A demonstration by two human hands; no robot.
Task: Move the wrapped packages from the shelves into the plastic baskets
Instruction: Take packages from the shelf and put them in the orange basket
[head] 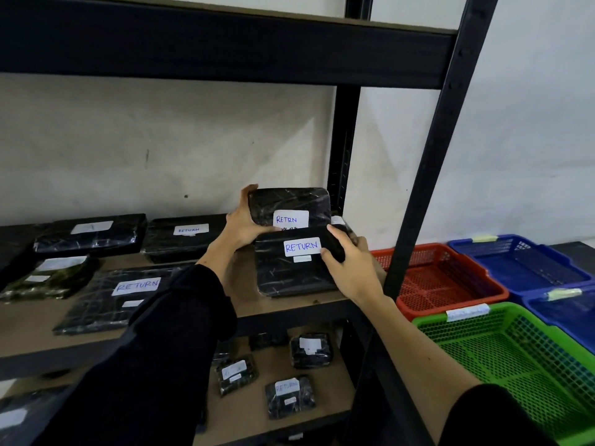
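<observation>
- The left hand [241, 225] grips the left end of the rear package [288, 206], thumb on top, holding it tilted up off the shelf board [225, 304].
- The right hand [349, 265] curls round the right edge of the front package [297, 263], which lies just below the rear one, labelled RETURN.
- Both packages look flat, fairly stiff and light. The glossy film wrap is likely slippery, so a hold across a short edge with the thumb on top seems safest.
- Just right of the right hand stands the black upright post [428, 162]. Beyond it sit the red basket [450, 284] and, nearer the person, the green basket [521, 365], both empty where seen.
- The shelf beam [225, 46] above leaves ample headroom. The package must come forward past the post before swinging right.
</observation>
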